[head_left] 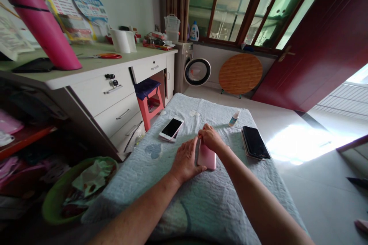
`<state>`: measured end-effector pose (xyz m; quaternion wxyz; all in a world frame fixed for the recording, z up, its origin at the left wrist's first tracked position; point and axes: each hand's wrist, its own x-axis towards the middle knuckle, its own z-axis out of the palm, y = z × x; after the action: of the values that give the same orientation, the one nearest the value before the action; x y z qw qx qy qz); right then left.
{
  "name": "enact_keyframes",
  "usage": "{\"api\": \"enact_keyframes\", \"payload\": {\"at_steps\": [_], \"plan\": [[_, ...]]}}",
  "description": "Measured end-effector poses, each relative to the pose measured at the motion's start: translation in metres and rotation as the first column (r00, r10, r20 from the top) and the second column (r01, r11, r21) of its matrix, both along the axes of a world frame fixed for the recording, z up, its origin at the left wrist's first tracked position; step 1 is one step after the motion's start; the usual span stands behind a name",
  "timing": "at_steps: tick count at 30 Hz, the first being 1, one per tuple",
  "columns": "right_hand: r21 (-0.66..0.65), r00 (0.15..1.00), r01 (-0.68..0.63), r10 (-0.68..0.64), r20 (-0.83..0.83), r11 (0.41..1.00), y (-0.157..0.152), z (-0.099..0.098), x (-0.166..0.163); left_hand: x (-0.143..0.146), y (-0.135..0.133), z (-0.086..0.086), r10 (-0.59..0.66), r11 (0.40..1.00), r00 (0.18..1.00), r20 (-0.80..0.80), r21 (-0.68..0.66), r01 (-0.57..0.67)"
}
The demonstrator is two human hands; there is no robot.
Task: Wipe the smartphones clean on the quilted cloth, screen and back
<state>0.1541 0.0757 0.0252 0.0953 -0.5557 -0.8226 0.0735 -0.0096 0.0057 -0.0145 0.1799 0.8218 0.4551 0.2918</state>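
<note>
Pink phone (207,157) mid-surface, back up. Right hand (211,138) pinches its far end; left hand (186,160) lies flat, unclenched, against its left side. White phone (171,128) near left edge.

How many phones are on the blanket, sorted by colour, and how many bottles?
pink phone: 1
white phone: 1
black phone: 1 (edges underneath may be another)
small bottle: 1
Total: 4
</note>
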Motion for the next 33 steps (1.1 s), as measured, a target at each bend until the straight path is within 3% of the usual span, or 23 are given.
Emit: {"api": "enact_keyframes", "payload": {"at_steps": [9, 18, 27, 33], "plan": [[-0.063, 0.992, -0.129, 0.128, -0.020, 0.990, -0.044, 0.001, -0.007, 0.003, 0.000, -0.003, 0.037, 0.999, 0.999, 0.031, 0.032, -0.038], [-0.107, 0.941, -0.294, 0.268, -0.208, 0.950, -0.088, 0.002, -0.007, 0.003, 0.000, -0.007, 0.038, 0.996, 0.999, 0.006, 0.075, -0.038], [-0.033, 0.988, -0.090, 0.085, -0.127, 0.995, -0.034, -0.009, 0.003, 0.001, 0.000, -0.006, 0.014, 0.999, 1.000, -0.002, 0.051, -0.014], [-0.026, 0.999, -0.036, 0.035, -0.038, 0.999, -0.001, -0.005, 0.003, -0.001, -0.001, 0.004, -0.054, 0.998, 0.995, -0.080, 0.009, 0.055]]}}
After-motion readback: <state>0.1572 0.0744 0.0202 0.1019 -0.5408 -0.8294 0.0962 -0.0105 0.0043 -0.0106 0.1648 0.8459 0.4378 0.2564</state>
